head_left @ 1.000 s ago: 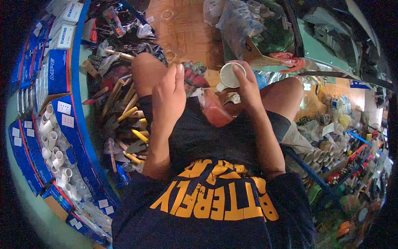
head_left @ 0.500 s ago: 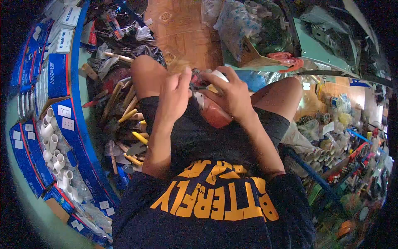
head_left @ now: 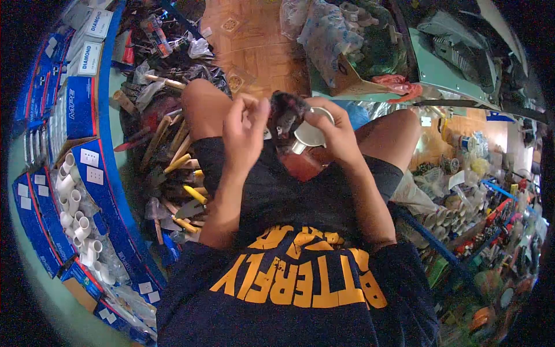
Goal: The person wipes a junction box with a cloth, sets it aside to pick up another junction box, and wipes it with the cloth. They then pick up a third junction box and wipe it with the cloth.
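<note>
My right hand (head_left: 340,130) is closed around a white plastic pipe fitting (head_left: 311,135), whose round end faces up towards me. A dark, crumpled rag (head_left: 287,111) with reddish flecks lies against the far left side of the fitting. Just left of the rag is my left hand (head_left: 245,126), its fingers bent together and slightly blurred; whatever they may hold is hidden. Below the fitting, between my thighs, sits a reddish-brown object (head_left: 302,165), partly covered by the fitting and my hand.
To the left, a blue carton (head_left: 124,231) borders a batch of white pipe fittings (head_left: 81,225). Wooden-handled trowels (head_left: 189,208) lie beside my left leg. An open cardboard box (head_left: 361,84) with plastic bags stands ahead on the right. Assorted hardware (head_left: 491,231) crowds the right side.
The white fitting has turned so its round end shows, and the dark rag is now more exposed. My left hand has shifted slightly left, away from my right hand.
</note>
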A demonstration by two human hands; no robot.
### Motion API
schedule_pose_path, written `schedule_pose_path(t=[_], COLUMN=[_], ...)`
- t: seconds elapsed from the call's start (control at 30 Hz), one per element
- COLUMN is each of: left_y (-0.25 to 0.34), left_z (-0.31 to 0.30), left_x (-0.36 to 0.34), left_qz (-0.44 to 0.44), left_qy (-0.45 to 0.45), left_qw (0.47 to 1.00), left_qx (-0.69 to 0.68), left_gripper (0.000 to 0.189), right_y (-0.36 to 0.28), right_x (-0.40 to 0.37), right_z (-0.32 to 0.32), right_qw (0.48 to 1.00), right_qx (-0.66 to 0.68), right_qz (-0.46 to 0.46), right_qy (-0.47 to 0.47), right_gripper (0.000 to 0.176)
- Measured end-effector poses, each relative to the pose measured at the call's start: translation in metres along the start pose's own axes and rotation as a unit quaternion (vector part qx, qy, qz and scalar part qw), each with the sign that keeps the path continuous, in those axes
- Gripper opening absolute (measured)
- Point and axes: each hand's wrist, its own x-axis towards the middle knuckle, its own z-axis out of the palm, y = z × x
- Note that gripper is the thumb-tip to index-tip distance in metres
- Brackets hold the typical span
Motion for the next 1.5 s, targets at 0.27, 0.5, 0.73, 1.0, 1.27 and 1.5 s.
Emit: schedule_pose_path(t=[0.27, 0.5, 0.73, 1.0, 1.27, 1.5], left_y=[0.000, 0.004, 0.008, 0.018, 0.029, 0.020], left_z=[0.029, 0.009, 0.018, 0.033, 0.019, 0.014], left_x=[-0.014, 0.003, -0.012, -0.015, -0.007, -0.012], left_qz=[0.095, -0.035, 0.170, 0.166, 0.127, 0.134], left_qy=[0.003, 0.017, -0.071, -0.117, -0.241, -0.217], left_qw=[0.995, 0.994, 0.959, 0.917, 0.920, 0.923], left_qx=[-0.027, 0.098, 0.217, 0.342, 0.281, 0.289], left_gripper=[0.022, 0.021, 0.026, 0.033, 0.019, 0.021], right_y=[-0.013, -0.005, -0.007, 0.004, 0.003, 0.004], right_x=[-0.002, 0.001, -0.002, 0.000, -0.003, 0.001], right_z=[0.002, 0.002, 0.010, 0.008, 0.004, 0.007], right_qw=[0.999, 0.999, 0.965, 0.983, 0.994, 0.997], right_qx=[-0.025, -0.029, 0.254, 0.185, 0.098, 0.063], right_qz=[-0.003, -0.018, 0.061, 0.011, 0.006, -0.004], right_qy=[0.042, 0.035, 0.027, 0.019, 0.043, 0.041], right_gripper=[0.022, 0.027, 0.036, 0.033, 0.030, 0.030])
